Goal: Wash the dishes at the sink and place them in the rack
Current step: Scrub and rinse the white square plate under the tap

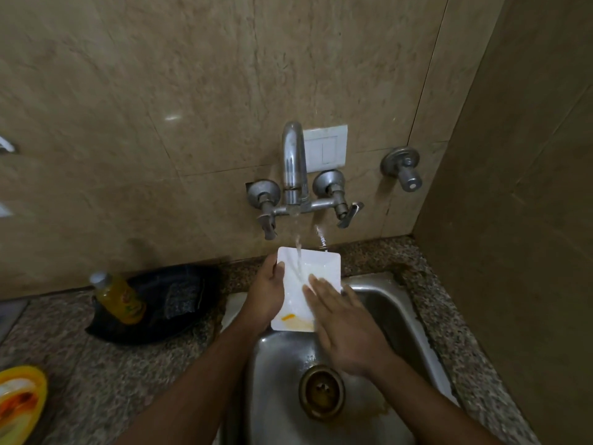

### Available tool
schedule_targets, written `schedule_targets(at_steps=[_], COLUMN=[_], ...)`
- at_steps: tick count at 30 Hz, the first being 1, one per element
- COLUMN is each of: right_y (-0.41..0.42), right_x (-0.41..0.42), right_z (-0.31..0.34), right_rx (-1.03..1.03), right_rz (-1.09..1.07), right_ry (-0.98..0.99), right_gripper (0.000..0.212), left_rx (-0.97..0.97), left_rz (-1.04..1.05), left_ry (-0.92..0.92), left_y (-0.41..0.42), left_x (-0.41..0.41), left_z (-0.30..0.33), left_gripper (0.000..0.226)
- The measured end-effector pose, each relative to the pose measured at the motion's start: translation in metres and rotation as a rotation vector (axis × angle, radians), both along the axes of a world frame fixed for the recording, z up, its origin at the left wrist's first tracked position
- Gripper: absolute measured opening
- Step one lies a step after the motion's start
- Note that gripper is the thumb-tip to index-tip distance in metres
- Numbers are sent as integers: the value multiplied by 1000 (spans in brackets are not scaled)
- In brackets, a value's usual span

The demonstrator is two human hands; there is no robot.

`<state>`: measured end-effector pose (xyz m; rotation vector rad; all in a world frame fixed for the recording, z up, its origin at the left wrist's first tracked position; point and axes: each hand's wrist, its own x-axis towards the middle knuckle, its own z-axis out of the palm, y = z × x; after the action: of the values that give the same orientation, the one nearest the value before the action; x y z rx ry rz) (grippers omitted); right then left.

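1. White rectangular plate (321,268) held tilted over the back of the steel sink (401,316), under running water from the tap (293,162); orange smear near its lower edge.
2. Left hand (268,290): grip pinching the plate's left rim, thumb on top.
3. Right hand (343,329): grip spread flat, fingers pressed on the plate's face.
4. Drain (321,391) below the hands.
5. On the granite counter (112,374) to the left: yellow bottle (120,298) leaning on a black dish (167,303); yellow plate (19,403) at the frame edge.
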<state>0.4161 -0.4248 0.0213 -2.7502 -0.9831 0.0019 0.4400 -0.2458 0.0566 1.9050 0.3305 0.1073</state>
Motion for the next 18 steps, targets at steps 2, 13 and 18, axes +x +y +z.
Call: schedule_targets(at_steps=[2,13,18], right_y=[0,4,-20], right_x=[9,-8,-6], right_z=[2,-6,-19], right_rx=[28,116,126], right_rz=[-87,100,65], right_ry=[-27,50,44], right_gripper=[68,73,76], left_rx=[-112,-369,-352], left_rz=[8,42,47], left_ry=[29,89,77], left_y=[-1,-13,-11], left_x=[5,17,16], left_z=[-6,4,-1], left_gripper=[28,29,30])
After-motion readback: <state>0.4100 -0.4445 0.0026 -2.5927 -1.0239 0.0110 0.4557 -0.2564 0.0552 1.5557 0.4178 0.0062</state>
